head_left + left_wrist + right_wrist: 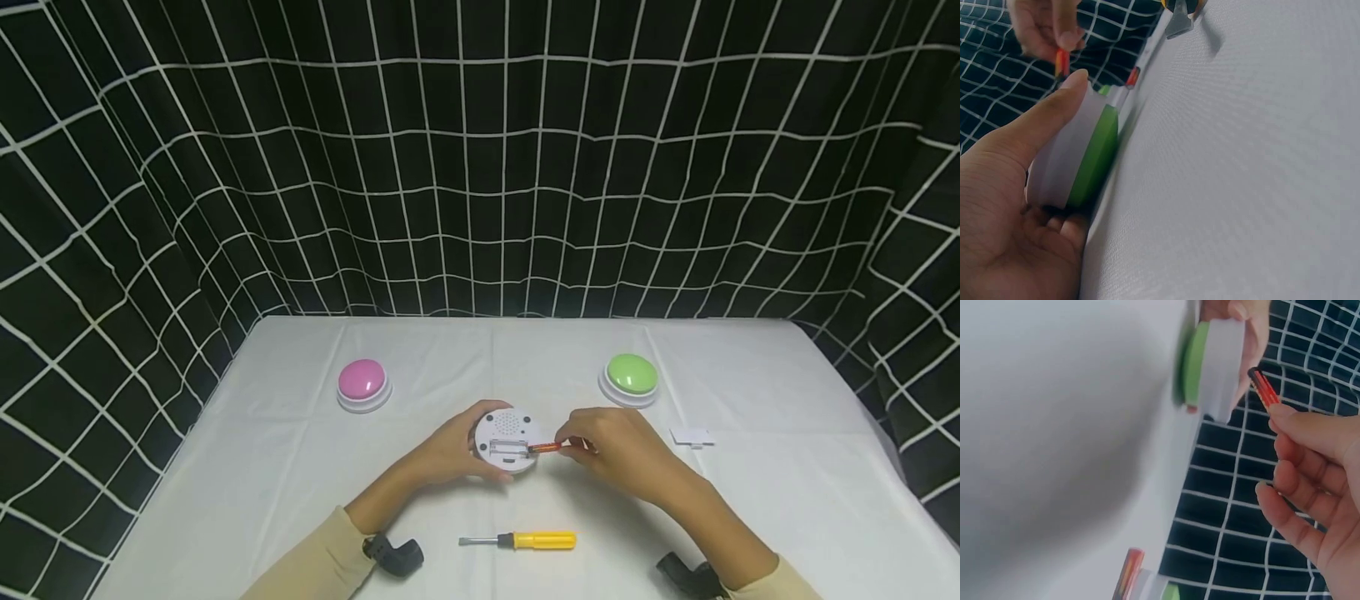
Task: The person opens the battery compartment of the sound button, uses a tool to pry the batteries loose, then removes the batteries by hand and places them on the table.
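My left hand (459, 446) grips a round white push-button unit (507, 423) by its rim, underside up. Its uncovered battery compartment faces the head camera, and its green dome (1096, 159) points down at the table. My right hand (618, 450) pinches a thin red battery (546, 447) with a black end between thumb and fingers. In the head view the battery's black end lies at the compartment's right side; the right wrist view shows it tilted above the underside. Whether it touches the unit I cannot tell.
A yellow-handled screwdriver (536, 541) lies in front of the hands. Farther back stand a pink button (363, 383) and a green button (631, 377). A small white cover (693, 437) lies at right. Another red cylinder (1127, 575) shows in the right wrist view. Black gridded curtain (487, 167) surrounds the table.
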Demonstrator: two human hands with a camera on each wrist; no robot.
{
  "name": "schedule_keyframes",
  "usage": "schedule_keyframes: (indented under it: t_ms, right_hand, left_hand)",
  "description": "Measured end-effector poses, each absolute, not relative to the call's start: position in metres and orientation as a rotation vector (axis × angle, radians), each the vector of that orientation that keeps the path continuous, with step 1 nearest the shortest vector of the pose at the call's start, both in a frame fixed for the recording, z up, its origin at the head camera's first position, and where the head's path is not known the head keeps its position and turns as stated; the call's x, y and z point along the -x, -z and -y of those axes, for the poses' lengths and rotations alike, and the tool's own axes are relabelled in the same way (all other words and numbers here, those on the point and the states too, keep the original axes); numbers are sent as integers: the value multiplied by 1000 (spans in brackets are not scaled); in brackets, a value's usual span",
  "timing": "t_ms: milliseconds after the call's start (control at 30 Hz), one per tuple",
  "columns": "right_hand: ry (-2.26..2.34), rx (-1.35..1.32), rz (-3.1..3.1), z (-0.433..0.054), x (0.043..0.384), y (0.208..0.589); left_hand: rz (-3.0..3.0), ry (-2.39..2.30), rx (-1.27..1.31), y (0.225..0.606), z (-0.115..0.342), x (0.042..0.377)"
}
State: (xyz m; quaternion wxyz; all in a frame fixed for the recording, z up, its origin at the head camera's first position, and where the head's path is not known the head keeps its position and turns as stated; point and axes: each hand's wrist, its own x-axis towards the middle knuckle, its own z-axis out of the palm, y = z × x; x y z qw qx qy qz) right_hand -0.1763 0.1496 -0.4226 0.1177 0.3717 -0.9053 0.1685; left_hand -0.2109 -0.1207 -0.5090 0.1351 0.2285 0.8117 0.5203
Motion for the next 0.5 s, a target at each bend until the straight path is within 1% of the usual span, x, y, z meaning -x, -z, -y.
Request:
schedule_keyframes:
  t_ms: [500]
  right_hand:
    - [-413, -1001, 2693, -191, 170, 430]
  left_hand:
    - [-2350, -1513, -654, 509, 121, 210]
